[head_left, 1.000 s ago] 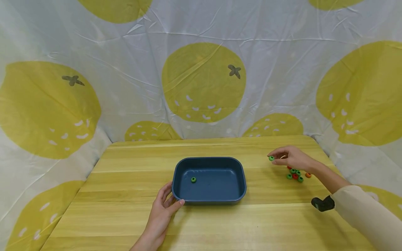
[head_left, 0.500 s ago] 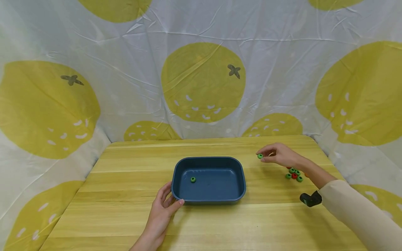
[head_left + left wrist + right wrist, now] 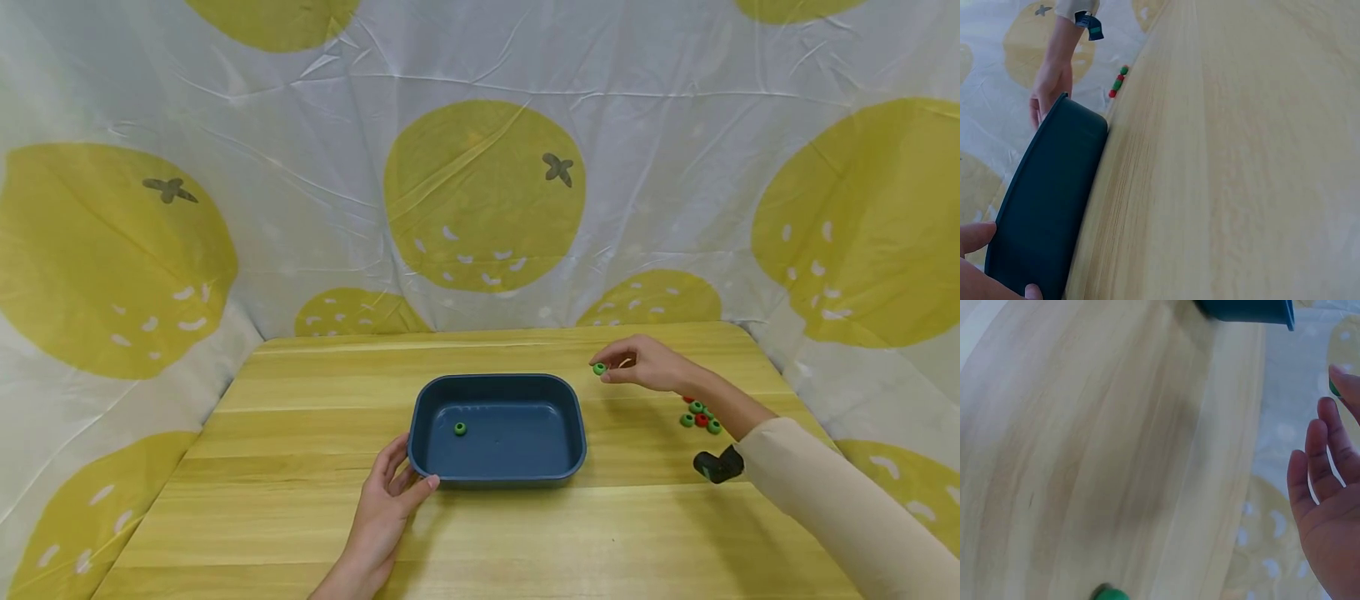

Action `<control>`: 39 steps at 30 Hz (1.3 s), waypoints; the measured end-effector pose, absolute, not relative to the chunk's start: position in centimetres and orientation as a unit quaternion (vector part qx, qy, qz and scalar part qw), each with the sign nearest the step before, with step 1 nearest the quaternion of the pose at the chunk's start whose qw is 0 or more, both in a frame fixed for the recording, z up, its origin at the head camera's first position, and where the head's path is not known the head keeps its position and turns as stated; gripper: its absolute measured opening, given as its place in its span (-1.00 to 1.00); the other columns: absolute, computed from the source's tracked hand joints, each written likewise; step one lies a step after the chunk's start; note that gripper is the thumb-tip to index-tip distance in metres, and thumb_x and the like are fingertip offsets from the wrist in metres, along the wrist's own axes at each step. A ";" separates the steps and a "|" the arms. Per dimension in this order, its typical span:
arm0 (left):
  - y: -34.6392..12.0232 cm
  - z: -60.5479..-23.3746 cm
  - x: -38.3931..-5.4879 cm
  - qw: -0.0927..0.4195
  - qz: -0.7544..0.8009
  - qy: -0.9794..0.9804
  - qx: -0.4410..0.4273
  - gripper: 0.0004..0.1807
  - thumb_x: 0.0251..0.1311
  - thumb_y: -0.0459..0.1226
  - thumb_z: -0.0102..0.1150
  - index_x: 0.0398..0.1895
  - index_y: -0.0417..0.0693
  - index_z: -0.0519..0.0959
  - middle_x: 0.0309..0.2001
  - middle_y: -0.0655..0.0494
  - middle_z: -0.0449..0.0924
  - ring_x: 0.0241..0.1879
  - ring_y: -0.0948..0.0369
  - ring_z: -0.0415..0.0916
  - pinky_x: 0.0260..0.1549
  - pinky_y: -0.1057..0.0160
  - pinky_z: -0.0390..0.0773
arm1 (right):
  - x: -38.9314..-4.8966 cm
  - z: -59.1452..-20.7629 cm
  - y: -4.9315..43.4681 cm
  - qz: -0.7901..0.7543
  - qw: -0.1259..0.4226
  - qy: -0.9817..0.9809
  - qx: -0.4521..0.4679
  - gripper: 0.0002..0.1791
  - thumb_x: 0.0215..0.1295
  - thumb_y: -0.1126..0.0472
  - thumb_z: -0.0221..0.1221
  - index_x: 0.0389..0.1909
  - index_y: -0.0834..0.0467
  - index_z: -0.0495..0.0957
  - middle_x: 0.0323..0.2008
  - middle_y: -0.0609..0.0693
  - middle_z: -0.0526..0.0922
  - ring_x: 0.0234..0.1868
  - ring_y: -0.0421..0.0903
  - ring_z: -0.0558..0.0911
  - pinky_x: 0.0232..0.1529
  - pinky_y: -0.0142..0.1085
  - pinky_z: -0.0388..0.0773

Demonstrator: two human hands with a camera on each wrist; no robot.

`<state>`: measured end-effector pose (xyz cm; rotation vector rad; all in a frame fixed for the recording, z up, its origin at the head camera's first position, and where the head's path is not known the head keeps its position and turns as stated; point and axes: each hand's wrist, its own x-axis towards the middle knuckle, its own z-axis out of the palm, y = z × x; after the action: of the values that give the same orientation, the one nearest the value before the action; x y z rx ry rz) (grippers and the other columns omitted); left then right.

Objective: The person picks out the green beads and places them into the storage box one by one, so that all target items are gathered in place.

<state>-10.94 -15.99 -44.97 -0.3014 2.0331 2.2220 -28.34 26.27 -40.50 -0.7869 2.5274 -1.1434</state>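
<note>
A dark blue rectangular plastic bin (image 3: 498, 481) stands on the table with one green bead (image 3: 460, 428) lying inside it. My left hand (image 3: 381, 508) holds the bin's near left corner, thumb at the rim and fingers along the outer left wall. Between thumb and fingertip, my right hand (image 3: 651, 365) pinches another green bead (image 3: 599, 368), raised above the table to the right of the bin. Only a sliver of that green bead (image 3: 1334, 387) shows in the right wrist view.
Several green beads (image 3: 687, 421) and red beads (image 3: 701, 420) lie in a cluster at the table's right, partly behind the right forearm. A black strap-like device (image 3: 717, 465) hangs at the right sleeve. A lemon-print cloth (image 3: 487, 196) rises behind the wooden table (image 3: 315, 400).
My right hand has moved left toward the bin with the green bead in its fingers. The right forearm now covers the orange bead. The left hand and bin stay nearly still.
</note>
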 end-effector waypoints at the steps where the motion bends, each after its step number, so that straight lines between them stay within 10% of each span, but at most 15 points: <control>1: -15.9 -45.0 -11.0 0.057 0.734 0.670 -0.100 -0.14 0.30 -0.42 0.37 0.59 -0.04 0.15 0.54 -0.10 0.16 0.48 -0.15 0.17 0.19 0.17 0.51 | -28.5 -40.5 26.1 -0.394 0.129 0.868 -0.272 -0.64 0.44 0.20 0.31 0.16 0.28 0.66 0.01 0.07 0.70 -0.06 0.00 0.66 0.01 -0.11 0.65; 39: -15.8 -45.2 -11.4 0.065 0.729 0.674 -0.104 -0.12 0.30 -0.39 0.39 0.60 -0.04 0.13 0.55 -0.09 0.15 0.49 -0.13 0.16 0.21 0.19 0.47 | -31.3 -38.3 12.3 -0.374 0.165 0.816 -0.409 -0.69 0.42 0.20 0.33 0.12 0.18 0.71 -0.07 -0.10 0.72 -0.11 -0.14 0.66 0.03 -0.21 0.62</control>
<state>-11.40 -15.85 -45.20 -0.3142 2.0334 2.2001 -31.33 12.31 -38.27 -1.1664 2.3247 -1.0650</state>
